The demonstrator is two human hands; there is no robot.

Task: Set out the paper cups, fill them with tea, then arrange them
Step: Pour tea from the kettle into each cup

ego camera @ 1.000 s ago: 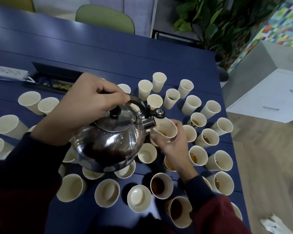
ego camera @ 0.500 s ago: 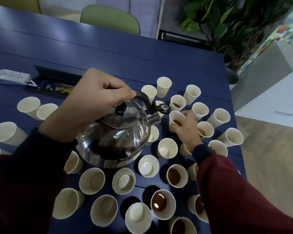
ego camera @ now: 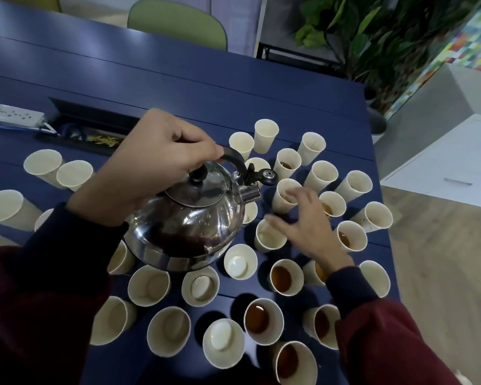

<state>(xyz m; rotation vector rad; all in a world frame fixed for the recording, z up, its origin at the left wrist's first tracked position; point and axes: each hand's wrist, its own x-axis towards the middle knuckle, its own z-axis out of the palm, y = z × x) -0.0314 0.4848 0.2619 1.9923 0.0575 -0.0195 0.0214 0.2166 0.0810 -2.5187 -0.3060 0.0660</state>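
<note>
Half a second ago the right hand (ego camera: 308, 226) gripped the paper cup (ego camera: 279, 208) just right of the kettle's spout. Now it has let go and drawn back toward the person, and that cup stands alone on the counter (ego camera: 178, 79), with tea in its bottom. The kettle (ego camera: 189, 226) has hardly shifted.

The kettle hangs above the cups, close to upright. Its spout points right, toward the released cup, and the spout cap is flipped up. Its handle-to-spout line runs left to right across the counter.

The left hand (ego camera: 161, 162) holds the kettle from above, its fingers (ego camera: 195, 145) curled tightly round the black handle. The right hand's fingers (ego camera: 299, 193) are spread wide and motion-blurred. They hold nothing. The hand hovers over the cups right of the kettle, and I cannot tell whether the thumb brushes the rim of the one beneath it.

Cups right of the kettle mostly hold tea, such as one nearer the person (ego camera: 257, 319). Those under and left of the kettle look empty (ego camera: 240, 262). A power strip (ego camera: 13, 116) lies far left of the kettle.
</note>
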